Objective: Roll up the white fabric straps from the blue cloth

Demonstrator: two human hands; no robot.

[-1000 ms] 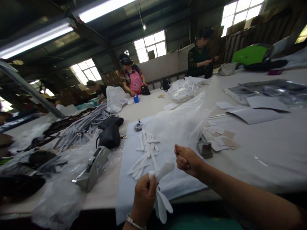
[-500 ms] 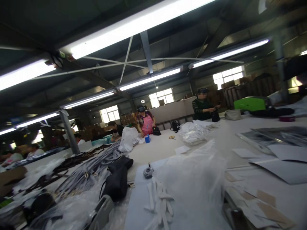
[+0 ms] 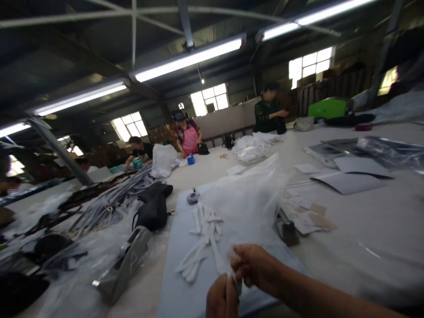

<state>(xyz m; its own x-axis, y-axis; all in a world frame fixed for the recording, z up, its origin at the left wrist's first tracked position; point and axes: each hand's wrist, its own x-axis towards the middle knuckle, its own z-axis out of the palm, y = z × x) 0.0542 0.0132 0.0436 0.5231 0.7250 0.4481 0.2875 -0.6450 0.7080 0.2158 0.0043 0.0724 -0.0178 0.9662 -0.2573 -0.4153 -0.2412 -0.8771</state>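
Low in the view, my left hand [image 3: 221,297] and my right hand [image 3: 256,266] are close together. Both are closed around a small whitish strip [image 3: 231,255], mostly covered by my fingers and blurred. Just left of them, a loose pile of white strips [image 3: 195,254] with rounded ends lies on a pale blue sheet [image 3: 175,265]. A small grey coil [image 3: 193,197] rests beyond the pile. Behind my right hand spreads a clear plastic bag [image 3: 245,198].
A grey tape-dispenser-like tool [image 3: 124,265] and a black bag [image 3: 152,210] lie left, beside grey straps [image 3: 112,198]. Right are a dark metal-edged block [image 3: 287,229], paper pieces [image 3: 318,216] and grey sheets [image 3: 351,181]. Co-workers [image 3: 189,137] are across the table.
My view has tilted down, so the table fills more of it. Both my hands have come into view at the bottom, closed on a whitish strip.
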